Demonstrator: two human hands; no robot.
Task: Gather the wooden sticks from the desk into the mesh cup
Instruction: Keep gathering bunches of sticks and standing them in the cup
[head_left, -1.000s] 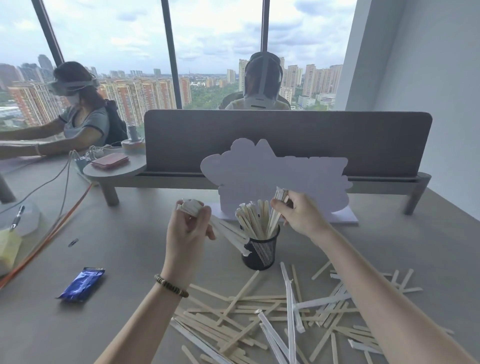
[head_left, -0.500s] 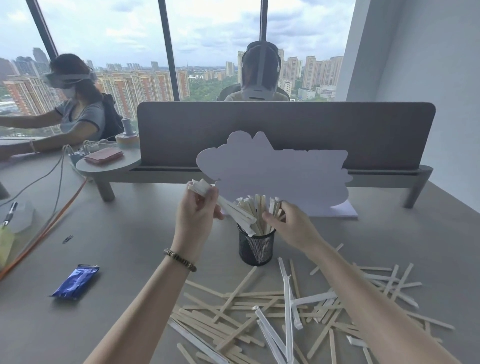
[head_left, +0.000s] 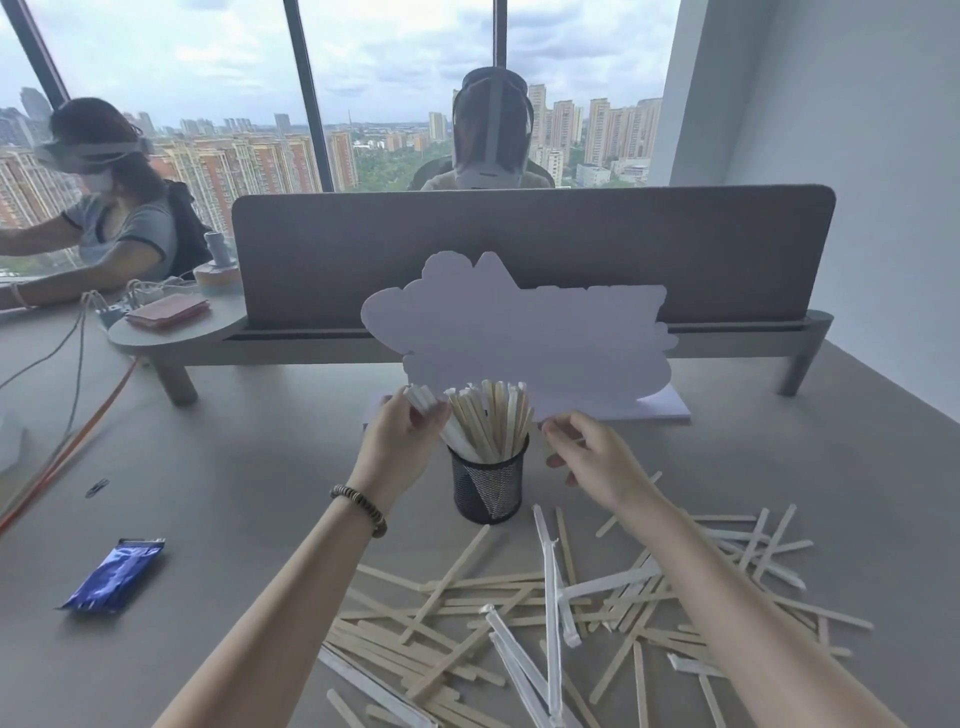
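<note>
since a second ago the right hand (head_left: 587, 457) has let its bundle drop into the mesh cup (head_left: 488, 483) and drawn back to the cup's right side, fingers loosely curled and holding nothing that shows, while the left hand (head_left: 400, 441) has swung its own bundle over from the left until the lower ends dip into the cup's mouth. that left hand grips a few white-wrapped sticks (head_left: 423, 402) near their upper ends, thumb and fingers curled round them. the wooden sticks (head_left: 488, 415) already in the cup stand upright and fan out a little above the rim; many more lie scattered and crossed on the desk (head_left: 234, 493) in front of the cup, some of them sealed in white paper sleeves. they look thin, flat and pale, with rounded ends, all of one length. i judge them very light and fairly stiff along their length, but easy to snap if bent hard, and smooth enough to slide against each other, so a loose bundle may splay or slip. they are best pinched around the middle, several at once and lined up, then lowered end-first. the cup is light too and could tip if knocked.
</note>
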